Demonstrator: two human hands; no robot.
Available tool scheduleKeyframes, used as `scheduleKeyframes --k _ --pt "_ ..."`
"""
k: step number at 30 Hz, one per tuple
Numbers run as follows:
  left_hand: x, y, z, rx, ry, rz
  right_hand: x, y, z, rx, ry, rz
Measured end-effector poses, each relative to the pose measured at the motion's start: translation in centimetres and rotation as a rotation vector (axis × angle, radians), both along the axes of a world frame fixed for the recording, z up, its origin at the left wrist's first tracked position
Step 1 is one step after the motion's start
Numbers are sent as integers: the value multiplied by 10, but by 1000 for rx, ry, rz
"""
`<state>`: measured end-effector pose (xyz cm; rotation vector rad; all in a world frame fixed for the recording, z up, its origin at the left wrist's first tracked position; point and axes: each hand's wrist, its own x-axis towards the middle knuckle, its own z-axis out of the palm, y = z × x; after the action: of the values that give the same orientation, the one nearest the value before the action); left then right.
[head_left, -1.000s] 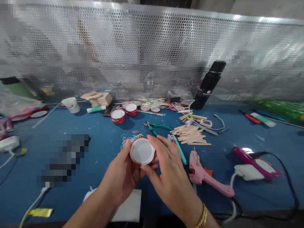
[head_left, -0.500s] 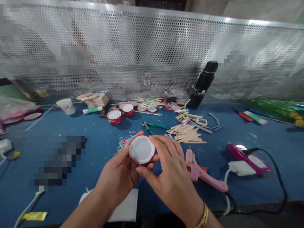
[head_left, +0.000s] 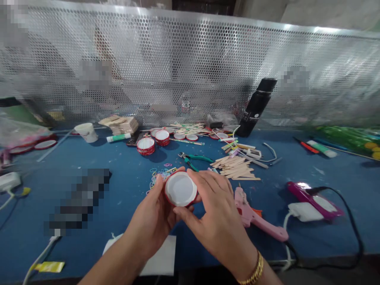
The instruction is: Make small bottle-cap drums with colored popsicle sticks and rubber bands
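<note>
A red-rimmed jar lid (head_left: pixel 181 189) with a white inside is held up over the near middle of the table, its inner face toward me. My left hand (head_left: pixel 152 219) grips its left edge, thumb along the rim and fingers underneath. On the right side, my right hand (head_left: pixel 212 215) closes on the same lid with thumb and fingers at the rim. Just behind the lid lies a scatter of small coloured plastic rings or clips (head_left: pixel 158 176), partly covered by my left hand. A pink glue gun (head_left: pixel 252 217) rests right of my right hand.
Green-handled cutting pliers (head_left: pixel 198 158) and wooden craft sticks (head_left: pixel 239 168) lie beyond my hands. Stacked red lids (head_left: pixel 145 147) stand farther back. A black bottle (head_left: pixel 257 107) leans against the perforated metal screen (head_left: pixel 142 59). Cables run beside a purple device (head_left: pixel 314 200). A white cup (head_left: pixel 86 132) stands back left.
The lid is tilted slightly more toward me, and my right thumb now touches its lower edge. The whole scene has shifted a little to the right as the camera moved.
</note>
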<state>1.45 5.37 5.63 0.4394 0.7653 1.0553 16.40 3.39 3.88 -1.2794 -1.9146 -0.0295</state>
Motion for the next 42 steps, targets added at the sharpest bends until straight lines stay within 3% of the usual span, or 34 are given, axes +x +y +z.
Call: scheduleKeyframes --k 4,7,10,14,16,20,24,31,37,42 --pt "-1 -1 3 15 -17 -1 2 1 -2 0 -14 -25" --pt "-5 0 7 81 -51 143 15 1 2 44 -38 -21" --pt "-10 1 10 162 -91 355 36 0 16 102 -92 7" --pt "-14 -3 10 109 -130 442 54 5 40 105 -244 48" --pt "-15 -5 9 70 -131 438 53 15 48 62 -355 84" --pt "-16 -7 3 68 -122 408 40 54 53 -171 -594 273" --pt "-20 -9 -7 63 -152 431 25 102 51 -470 -602 461" --pt "-23 -9 -21 39 -165 480 -8 169 25 -395 -578 332" --pt "-22 -6 -20 -16 -174 498 -23 189 1 -406 -669 326" --pt "-20 -8 -14 -73 -156 513 -16 192 10 -410 -696 292"
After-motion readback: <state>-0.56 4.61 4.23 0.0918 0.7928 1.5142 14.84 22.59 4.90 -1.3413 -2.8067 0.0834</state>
